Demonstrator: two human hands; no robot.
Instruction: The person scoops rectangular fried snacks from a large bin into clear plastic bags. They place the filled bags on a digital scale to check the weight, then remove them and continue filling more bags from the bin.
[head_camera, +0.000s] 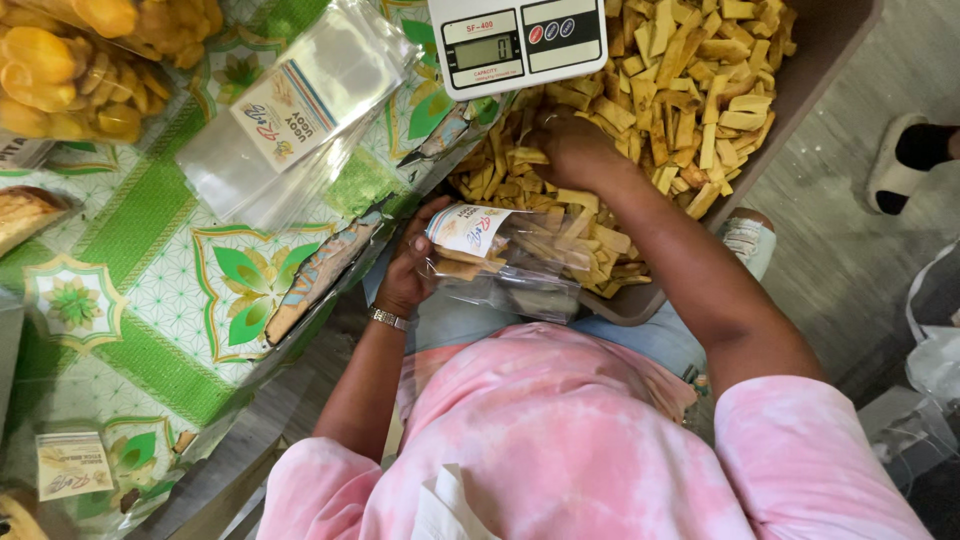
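Note:
My left hand (408, 268) holds a clear plastic bag (505, 262) with a white printed label, partly filled with yellow chips. My right hand (572, 148) is buried in a heap of yellow strip-shaped chips (690, 90) in a large brown tub (640, 305), its fingers closed among the chips. The bag hangs over the tub's near edge, just below my right hand. A metal watch sits on my left wrist.
A white digital scale (516, 40) rests on the tub's far side. A stack of empty labelled clear bags (290, 110) lies on the green patterned tablecloth (150, 230). Filled snack bags (80, 70) sit top left. Another person's foot in a white sandal (905, 160) is at right.

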